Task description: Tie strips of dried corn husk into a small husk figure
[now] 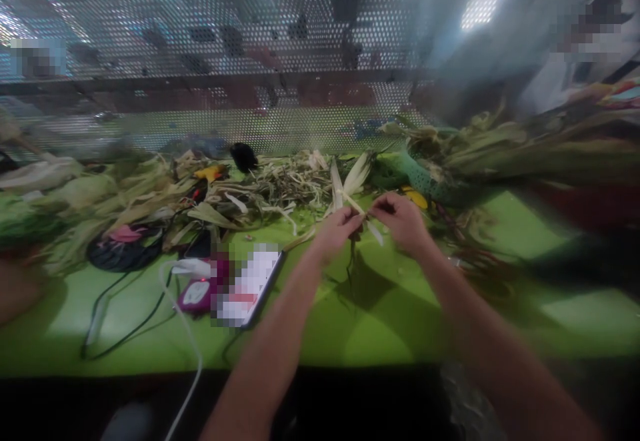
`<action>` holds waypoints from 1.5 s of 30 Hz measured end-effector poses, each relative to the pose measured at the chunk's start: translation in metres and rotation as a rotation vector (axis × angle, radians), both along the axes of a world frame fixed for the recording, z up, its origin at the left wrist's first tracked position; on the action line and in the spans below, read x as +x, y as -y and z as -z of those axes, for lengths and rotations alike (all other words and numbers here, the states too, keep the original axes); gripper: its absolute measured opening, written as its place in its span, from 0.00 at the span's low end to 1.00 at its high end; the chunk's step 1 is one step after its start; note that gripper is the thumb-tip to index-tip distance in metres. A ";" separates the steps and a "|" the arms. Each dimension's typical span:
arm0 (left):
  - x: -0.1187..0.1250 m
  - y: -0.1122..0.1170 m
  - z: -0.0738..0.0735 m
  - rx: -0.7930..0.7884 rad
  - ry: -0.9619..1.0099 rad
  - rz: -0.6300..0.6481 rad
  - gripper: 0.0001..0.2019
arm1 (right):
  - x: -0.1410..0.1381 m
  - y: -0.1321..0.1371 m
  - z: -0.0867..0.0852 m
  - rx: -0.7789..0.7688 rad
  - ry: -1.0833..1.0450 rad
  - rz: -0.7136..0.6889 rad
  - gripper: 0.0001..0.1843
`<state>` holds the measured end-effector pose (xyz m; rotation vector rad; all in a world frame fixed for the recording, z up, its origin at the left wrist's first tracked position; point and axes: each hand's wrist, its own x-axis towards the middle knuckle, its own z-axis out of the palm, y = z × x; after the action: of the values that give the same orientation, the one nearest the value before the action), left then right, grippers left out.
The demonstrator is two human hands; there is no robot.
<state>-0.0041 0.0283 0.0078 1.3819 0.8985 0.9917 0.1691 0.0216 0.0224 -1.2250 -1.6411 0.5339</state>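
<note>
Over the green table, my left hand [340,228] pinches a piece of corn husk [356,176]. Its pale, leaf-like strips fan upward past the fingers, and one narrow end hangs below them. Close by on the right, my right hand [397,218] has thumb and fingertips pressed together at the same husk, near its thin strip. Exactly what sits between those right fingertips is too small to make out. Behind both hands lies a heap of shredded husk [280,184] in green and tan.
A phone [253,288] and a purple power socket [197,294] with a white plug and cable [187,334] lie left of my arms. More husks [500,148] spill from a green basket [425,171] at right. A perforated metal screen [300,48] stands behind; a person [565,74] is at far right.
</note>
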 end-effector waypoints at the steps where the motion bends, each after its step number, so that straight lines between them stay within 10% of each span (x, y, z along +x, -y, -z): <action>1: 0.000 -0.001 0.001 0.022 -0.018 0.000 0.12 | -0.001 0.000 0.000 0.017 0.009 0.015 0.08; 21: 0.015 -0.001 0.008 0.023 0.186 -0.150 0.14 | -0.008 -0.001 0.005 -0.395 -0.434 -0.115 0.23; 45: 0.003 -0.002 0.004 -0.045 0.092 -0.054 0.15 | 0.001 0.003 -0.012 -0.189 -0.072 -0.175 0.17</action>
<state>-0.0015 0.0300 0.0037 1.2697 0.8879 1.0622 0.1704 0.0188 0.0347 -1.1881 -1.6744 0.8491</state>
